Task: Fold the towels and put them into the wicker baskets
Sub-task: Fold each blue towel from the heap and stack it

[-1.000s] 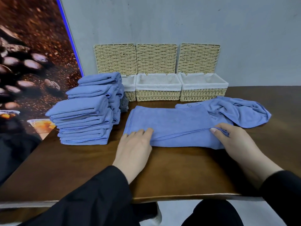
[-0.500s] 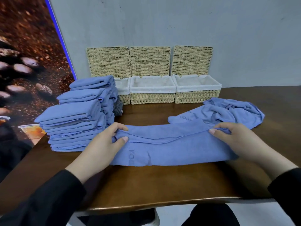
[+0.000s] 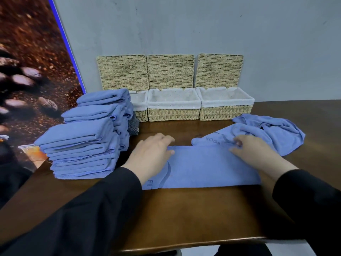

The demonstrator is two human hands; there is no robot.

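Towel (image 3: 208,166) now folded narrower, left hand (image 3: 150,156) and right hand (image 3: 251,152) flat on it

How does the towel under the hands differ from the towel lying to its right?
The towel under the hands lies flat as a long folded strip; the towel to its right is crumpled and unfolded. The flat one sits nearer the table edge, the crumpled one nearer the baskets. Both are blue with printed lettering.
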